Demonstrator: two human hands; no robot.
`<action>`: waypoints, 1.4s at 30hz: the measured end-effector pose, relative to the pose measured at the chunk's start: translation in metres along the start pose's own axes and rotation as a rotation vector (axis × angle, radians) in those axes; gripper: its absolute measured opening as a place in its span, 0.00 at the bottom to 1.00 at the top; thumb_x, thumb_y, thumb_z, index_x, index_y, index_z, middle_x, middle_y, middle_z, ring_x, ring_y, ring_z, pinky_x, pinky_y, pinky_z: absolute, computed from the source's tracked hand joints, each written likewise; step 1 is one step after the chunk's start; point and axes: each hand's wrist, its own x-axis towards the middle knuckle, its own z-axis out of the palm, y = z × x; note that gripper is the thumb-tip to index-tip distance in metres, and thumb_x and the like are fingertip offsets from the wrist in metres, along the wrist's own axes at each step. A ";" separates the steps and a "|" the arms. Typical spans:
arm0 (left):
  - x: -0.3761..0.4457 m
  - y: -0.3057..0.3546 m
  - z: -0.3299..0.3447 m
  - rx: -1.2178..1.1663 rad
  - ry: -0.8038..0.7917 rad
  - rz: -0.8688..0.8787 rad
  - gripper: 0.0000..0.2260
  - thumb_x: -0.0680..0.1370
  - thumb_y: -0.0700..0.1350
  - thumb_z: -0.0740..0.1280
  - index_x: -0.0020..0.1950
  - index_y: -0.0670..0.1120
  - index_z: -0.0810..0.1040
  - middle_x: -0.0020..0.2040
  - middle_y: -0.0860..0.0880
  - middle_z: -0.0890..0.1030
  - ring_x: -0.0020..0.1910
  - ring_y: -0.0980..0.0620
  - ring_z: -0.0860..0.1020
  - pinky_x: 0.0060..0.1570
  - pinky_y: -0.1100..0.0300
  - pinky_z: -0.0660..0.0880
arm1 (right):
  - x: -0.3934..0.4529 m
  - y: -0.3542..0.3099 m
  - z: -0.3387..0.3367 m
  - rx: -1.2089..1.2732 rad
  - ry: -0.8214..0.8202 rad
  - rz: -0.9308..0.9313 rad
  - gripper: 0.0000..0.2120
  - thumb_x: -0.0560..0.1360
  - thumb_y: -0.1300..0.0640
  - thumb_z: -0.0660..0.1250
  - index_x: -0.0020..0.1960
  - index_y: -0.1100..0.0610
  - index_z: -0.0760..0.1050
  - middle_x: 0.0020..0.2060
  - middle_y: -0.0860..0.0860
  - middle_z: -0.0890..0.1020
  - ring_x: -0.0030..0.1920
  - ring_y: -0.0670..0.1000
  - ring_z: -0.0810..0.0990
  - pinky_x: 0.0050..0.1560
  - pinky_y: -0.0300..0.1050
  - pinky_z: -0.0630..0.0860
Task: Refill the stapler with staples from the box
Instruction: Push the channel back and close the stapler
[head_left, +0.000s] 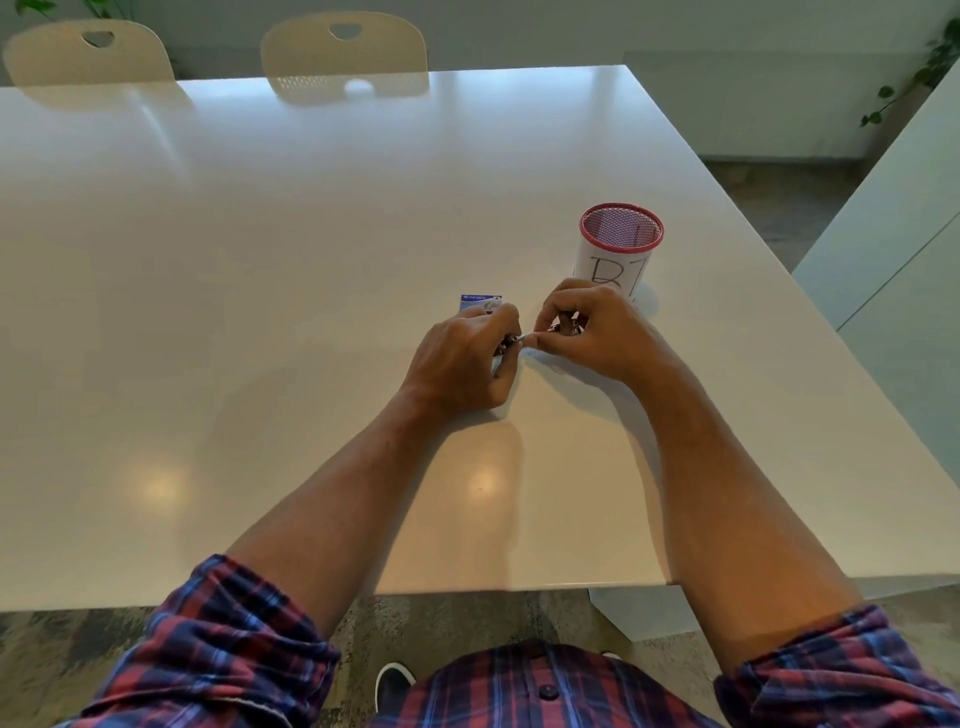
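Toward the right edge of the table (260, 260), beside the blue box (481, 302), the left hand (462, 358) gripped the mostly hidden stapler (506, 344) while the right hand (587, 332) pinched a staple strip (523, 338), which probably needed level, gentle feeding.

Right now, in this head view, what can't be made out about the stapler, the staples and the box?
- Stapler: nearly all hidden under the right hand; open or closed, cannot tell.
- Staples: a thin metal sliver between both hands, too small to tell strip from stapler part.
- Box: near end covered by the left hand; print too small to read, contents unseen.
- Mesh cup: label partly hidden by the right hand.
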 end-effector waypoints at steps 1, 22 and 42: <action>0.000 0.000 0.000 -0.001 -0.004 -0.002 0.05 0.76 0.41 0.69 0.47 0.42 0.75 0.39 0.47 0.81 0.36 0.50 0.76 0.34 0.61 0.70 | -0.001 0.000 -0.001 0.018 0.005 0.011 0.09 0.72 0.49 0.79 0.44 0.54 0.83 0.43 0.47 0.82 0.42 0.48 0.79 0.43 0.38 0.76; 0.001 -0.003 -0.005 -0.014 -0.054 0.039 0.05 0.75 0.42 0.69 0.47 0.43 0.75 0.38 0.48 0.81 0.35 0.50 0.74 0.35 0.62 0.66 | 0.000 -0.010 -0.015 -0.182 -0.097 -0.161 0.07 0.74 0.61 0.77 0.51 0.55 0.87 0.48 0.50 0.86 0.43 0.46 0.83 0.50 0.38 0.79; 0.003 -0.009 -0.006 -0.040 -0.048 0.148 0.05 0.74 0.41 0.70 0.47 0.42 0.76 0.39 0.46 0.83 0.36 0.45 0.79 0.34 0.59 0.73 | -0.013 -0.015 -0.016 -0.201 -0.064 -0.065 0.08 0.74 0.58 0.77 0.53 0.56 0.86 0.51 0.49 0.81 0.46 0.46 0.78 0.46 0.26 0.67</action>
